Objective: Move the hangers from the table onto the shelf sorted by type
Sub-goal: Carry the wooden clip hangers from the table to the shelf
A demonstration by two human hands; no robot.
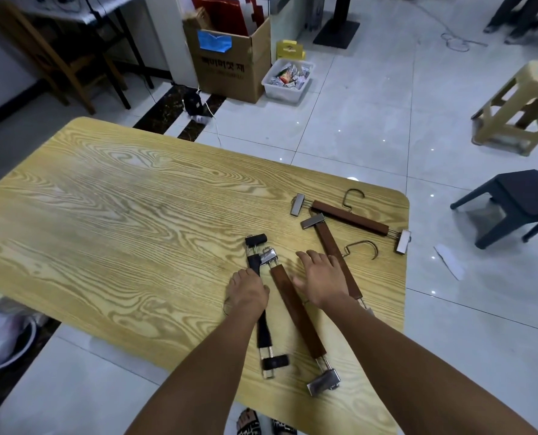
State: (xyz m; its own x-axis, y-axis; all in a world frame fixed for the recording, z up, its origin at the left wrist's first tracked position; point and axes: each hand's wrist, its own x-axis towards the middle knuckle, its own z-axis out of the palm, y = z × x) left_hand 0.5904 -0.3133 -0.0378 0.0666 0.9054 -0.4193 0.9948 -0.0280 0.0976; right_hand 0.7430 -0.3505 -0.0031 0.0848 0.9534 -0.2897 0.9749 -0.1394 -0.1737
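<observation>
- My left hand (249,290) sits on the black hanger (264,332), fingers curled over its bar in a grip; a wire hook loop shows just left of the wrist.
- My right hand (321,277) is wide, fingers spread and straight, holding nothing. I cannot tell whether it touches the wood or hovers just above it; it is slightly blurred.
- The black hanger lies near the front right of the table (120,199), running away from me, with a black clip at each end.
- Just beside it, between my 2 hands, lies 1 brown hanger (299,312) with metal clips. Its far clip overlaps the black hanger's bar.
- A 2nd brown hanger (329,243) runs partly under my right hand, its hook pointing right.
- A 3rd brown hanger (351,218) lies crosswise beyond it, near the table's far right corner, its right clip at the edge.
- All 4 hangers are on the table.
- On the tiled floor beyond I see a cardboard box (230,64), a white bin (288,80), a beige stool (519,105) and a dark stool (512,202).
</observation>
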